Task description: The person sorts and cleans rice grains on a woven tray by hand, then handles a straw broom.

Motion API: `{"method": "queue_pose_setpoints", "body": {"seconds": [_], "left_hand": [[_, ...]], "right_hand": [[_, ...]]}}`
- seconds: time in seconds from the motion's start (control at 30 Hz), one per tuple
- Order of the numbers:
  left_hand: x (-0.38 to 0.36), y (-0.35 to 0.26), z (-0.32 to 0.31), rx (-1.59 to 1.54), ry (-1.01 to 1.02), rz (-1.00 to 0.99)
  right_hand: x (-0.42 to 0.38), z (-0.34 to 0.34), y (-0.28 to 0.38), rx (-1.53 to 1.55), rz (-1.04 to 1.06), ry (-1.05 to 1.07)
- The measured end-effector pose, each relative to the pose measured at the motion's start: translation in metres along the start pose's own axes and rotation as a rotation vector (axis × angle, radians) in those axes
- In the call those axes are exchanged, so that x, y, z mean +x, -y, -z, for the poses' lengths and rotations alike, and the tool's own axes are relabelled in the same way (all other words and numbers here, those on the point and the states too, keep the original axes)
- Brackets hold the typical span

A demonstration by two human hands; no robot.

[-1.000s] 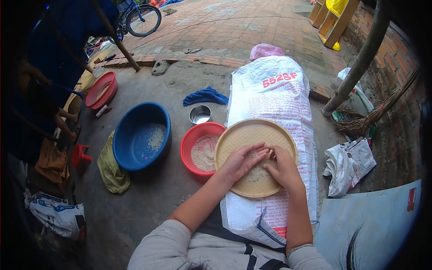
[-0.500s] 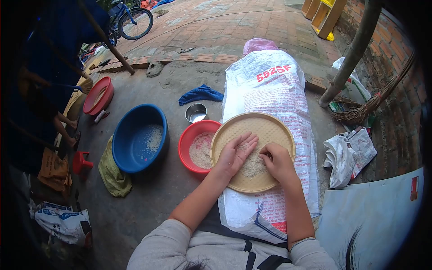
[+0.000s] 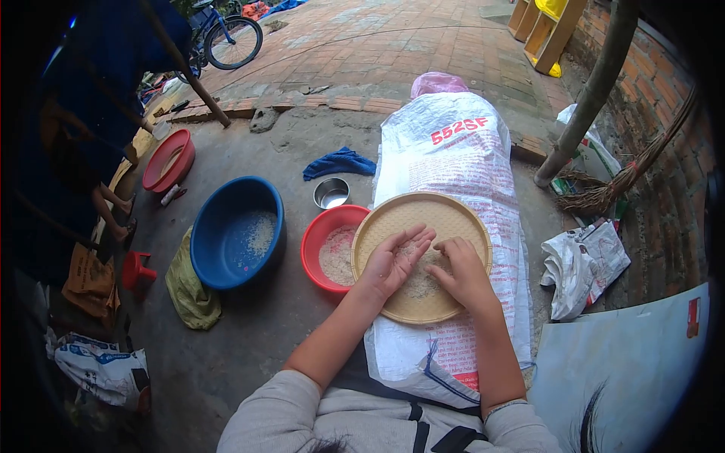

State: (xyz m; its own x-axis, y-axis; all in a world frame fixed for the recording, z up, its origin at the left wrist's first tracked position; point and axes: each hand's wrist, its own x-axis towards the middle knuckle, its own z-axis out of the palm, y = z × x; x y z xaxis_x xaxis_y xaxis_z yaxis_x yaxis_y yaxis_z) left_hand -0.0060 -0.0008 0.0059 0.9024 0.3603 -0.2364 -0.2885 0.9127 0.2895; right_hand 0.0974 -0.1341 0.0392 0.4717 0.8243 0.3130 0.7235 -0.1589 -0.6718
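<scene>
Your open left hand (image 3: pixel 390 263) and right hand (image 3: pixel 459 273) rest flat on the rice (image 3: pixel 420 281), grasping nothing; press unevenly and the tray (image 3: pixel 393 219) could tip, spilling grain.

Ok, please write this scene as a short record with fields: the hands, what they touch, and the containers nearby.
left hand: left hand, palm up, fingers spread, over the rice
right hand: right hand, fingers curled, resting on the rice
tray: round woven tray lying on a white printed sack
left of tray: red basin holding rice, touching the tray's rim
further left: blue basin with some rice inside
behind red basin: small steel bowl, blue cloth
other person: partly visible at far left
</scene>
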Motion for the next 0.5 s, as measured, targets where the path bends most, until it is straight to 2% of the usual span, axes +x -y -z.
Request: {"method": "queue_pose_setpoints", "body": {"seconds": [0.07,0.1,0.23,0.3,0.33,0.4,0.47,0.5], "left_hand": [[-0.003,-0.004,-0.002,0.011,-0.059,-0.121],[-0.004,-0.006,-0.002,0.033,-0.066,-0.153],[-0.010,-0.009,-0.003,0.026,-0.077,-0.217],[-0.013,-0.010,0.001,0.024,-0.074,-0.228],[-0.013,-0.009,0.004,0.032,-0.064,-0.210],[-0.016,-0.007,0.007,0.068,-0.091,-0.222],[-0.020,-0.005,0.008,-0.040,-0.068,-0.152],[-0.022,-0.007,0.006,-0.070,-0.027,-0.133]], "right_hand": [[-0.002,-0.006,0.000,-0.061,0.098,0.222],[-0.001,-0.012,-0.003,0.020,0.073,0.268],[0.005,-0.022,0.005,0.030,0.127,0.352],[0.007,-0.021,0.023,0.193,0.169,0.159],[0.009,-0.022,0.033,0.198,0.184,0.179],[0.016,-0.025,0.052,0.300,0.278,-0.156],[0.020,-0.027,0.059,0.311,0.273,-0.113],[0.025,-0.027,0.060,0.200,0.359,-0.010]]}}
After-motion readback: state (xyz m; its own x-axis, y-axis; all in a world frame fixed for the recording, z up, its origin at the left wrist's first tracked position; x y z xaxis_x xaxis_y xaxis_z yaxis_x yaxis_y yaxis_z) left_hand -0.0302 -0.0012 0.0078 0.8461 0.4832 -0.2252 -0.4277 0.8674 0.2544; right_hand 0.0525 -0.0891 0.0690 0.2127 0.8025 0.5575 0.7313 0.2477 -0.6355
